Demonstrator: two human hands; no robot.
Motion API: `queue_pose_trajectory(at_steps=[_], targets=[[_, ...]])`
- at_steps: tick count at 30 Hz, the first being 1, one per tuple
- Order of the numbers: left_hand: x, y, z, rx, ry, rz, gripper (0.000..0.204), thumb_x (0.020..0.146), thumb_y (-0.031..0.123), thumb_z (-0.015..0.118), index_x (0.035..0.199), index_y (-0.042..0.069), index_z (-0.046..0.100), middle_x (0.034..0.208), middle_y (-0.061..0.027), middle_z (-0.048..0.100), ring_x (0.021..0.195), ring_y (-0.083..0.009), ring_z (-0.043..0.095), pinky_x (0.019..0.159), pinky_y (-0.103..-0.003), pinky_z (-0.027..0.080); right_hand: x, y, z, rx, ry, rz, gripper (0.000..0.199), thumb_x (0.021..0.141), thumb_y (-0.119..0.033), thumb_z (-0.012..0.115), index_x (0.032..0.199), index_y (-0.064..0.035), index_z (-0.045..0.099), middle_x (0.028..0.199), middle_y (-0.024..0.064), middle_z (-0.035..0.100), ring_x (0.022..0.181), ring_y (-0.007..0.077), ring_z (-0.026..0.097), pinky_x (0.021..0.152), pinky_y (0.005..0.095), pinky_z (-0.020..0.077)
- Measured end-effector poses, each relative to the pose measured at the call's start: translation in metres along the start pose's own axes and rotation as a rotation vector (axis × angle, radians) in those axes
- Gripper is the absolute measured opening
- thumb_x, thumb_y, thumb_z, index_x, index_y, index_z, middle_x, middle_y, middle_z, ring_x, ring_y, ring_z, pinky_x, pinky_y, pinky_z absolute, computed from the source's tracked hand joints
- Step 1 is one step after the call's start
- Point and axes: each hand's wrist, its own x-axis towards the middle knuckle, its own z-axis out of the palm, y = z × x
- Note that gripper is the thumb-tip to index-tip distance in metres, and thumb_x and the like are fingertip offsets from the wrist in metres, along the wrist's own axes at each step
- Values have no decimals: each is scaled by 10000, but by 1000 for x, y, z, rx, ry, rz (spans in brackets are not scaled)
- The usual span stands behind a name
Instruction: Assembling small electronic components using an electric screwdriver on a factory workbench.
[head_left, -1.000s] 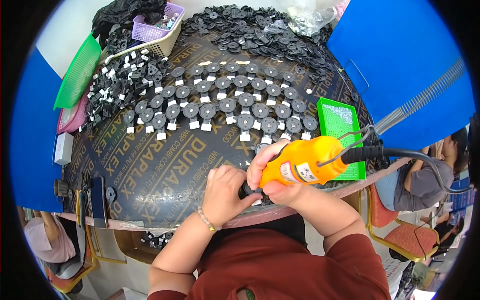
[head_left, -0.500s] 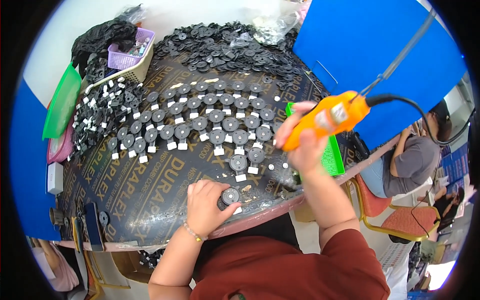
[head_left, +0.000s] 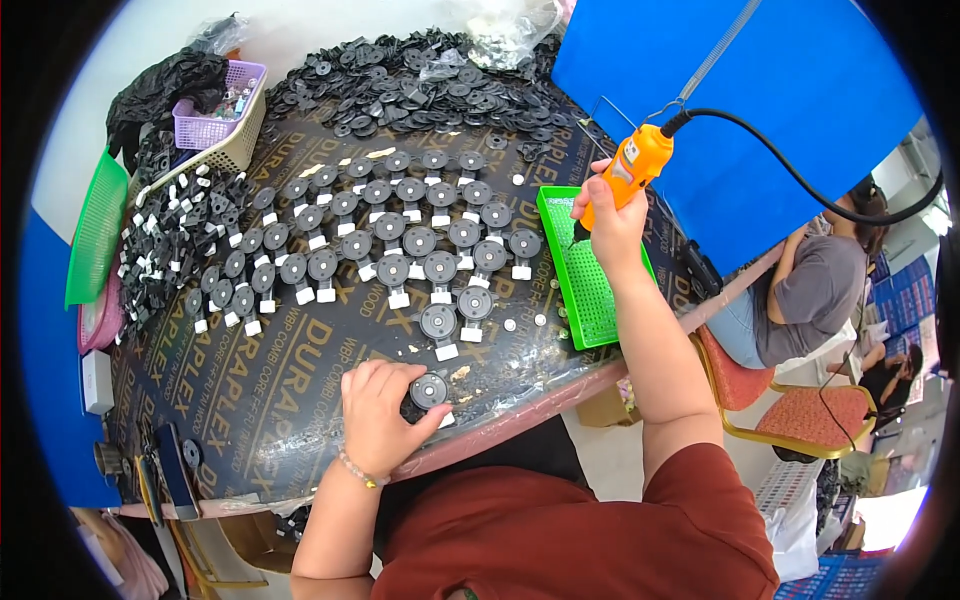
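At the table's near edge, my left hand (head_left: 385,415) curls round a black round part (head_left: 429,391) with a white tab, keeping it against the tabletop. My right hand (head_left: 612,215) is wrapped round an orange electric screwdriver (head_left: 640,165) that hangs from a coiled line and trails a black cable. The dark tip of the tool points down over a green perforated tray (head_left: 590,290). Whether the tip touches the tray I cannot make out. Left of the tray, rows of similar black wheel parts (head_left: 440,268) with white tabs lie on the table.
A heap of black discs (head_left: 410,85) fills the back. Small black and white pieces (head_left: 180,235) are piled at the left, near a purple basket (head_left: 215,125) and a green bowl (head_left: 97,235). A blue panel (head_left: 740,120) stands at right; a seated person (head_left: 815,290) is beyond it.
The screwdriver in my right hand has swung from a slanted hold to a steep one, its tip now over the green tray. My left hand still holds the round part. The whole view has shifted slightly.
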Motion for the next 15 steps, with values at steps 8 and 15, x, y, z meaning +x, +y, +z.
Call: queue_pose_trajectory(at_steps=[8,15], targets=[[1,-2,0,20,-6,19,459,610,315,818,976,98,647,897,-43,628,930,-250,556,828,-384,378,1,1,-4,26,25,3,309,932,-257,605,1082,-24,468,717,39,552,594,131,561,567,261,463],[0,-4,1,12,-21,22,495,619,333,816,1020,99,643,948,-35,628,953,-243,544,834,-384,376,-23,-60,13,338,-33,-119,499,886,-466,616,1128,-63,449,705,51,515,559,167,534,529,300,470]])
